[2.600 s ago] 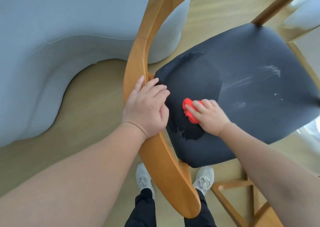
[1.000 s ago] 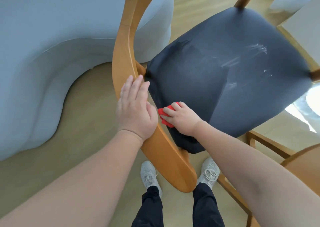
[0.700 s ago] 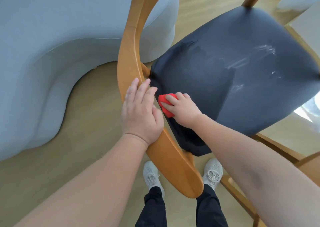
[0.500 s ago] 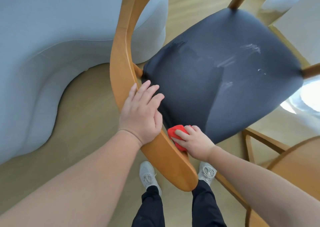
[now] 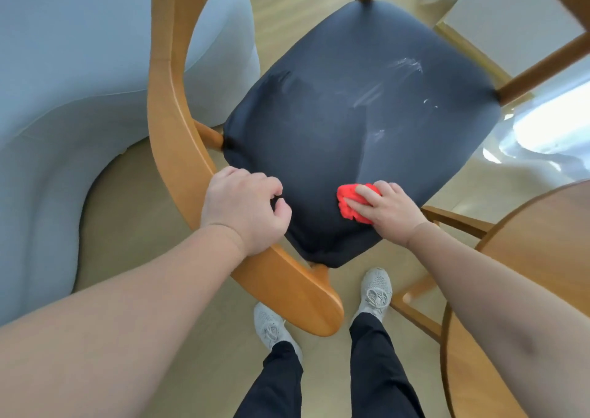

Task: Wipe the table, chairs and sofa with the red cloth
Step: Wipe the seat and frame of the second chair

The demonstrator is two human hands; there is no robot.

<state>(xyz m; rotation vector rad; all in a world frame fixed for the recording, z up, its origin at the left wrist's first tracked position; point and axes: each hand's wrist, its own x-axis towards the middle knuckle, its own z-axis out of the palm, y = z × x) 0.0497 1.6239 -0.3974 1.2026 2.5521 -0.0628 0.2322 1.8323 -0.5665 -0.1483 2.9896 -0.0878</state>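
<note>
Sliding right, my right hand (image 5: 388,210) is gripping the red cloth (image 5: 349,203), cleaning more seat (image 5: 319,114), while my left hand (image 5: 242,210) is, I think, clutching the chair back (image 5: 172,114).

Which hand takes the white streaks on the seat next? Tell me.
Right. The right hand holds the red cloth on the dark seat, while the left hand grips the wooden backrest.

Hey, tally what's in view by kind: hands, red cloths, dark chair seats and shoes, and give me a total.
Hands: 2, left hand gripping the chair rail, right hand holding the red cloth
Red cloths: 1
Dark chair seat: 1
Shoes: 2, left shoe, right shoe
Total: 6
</note>
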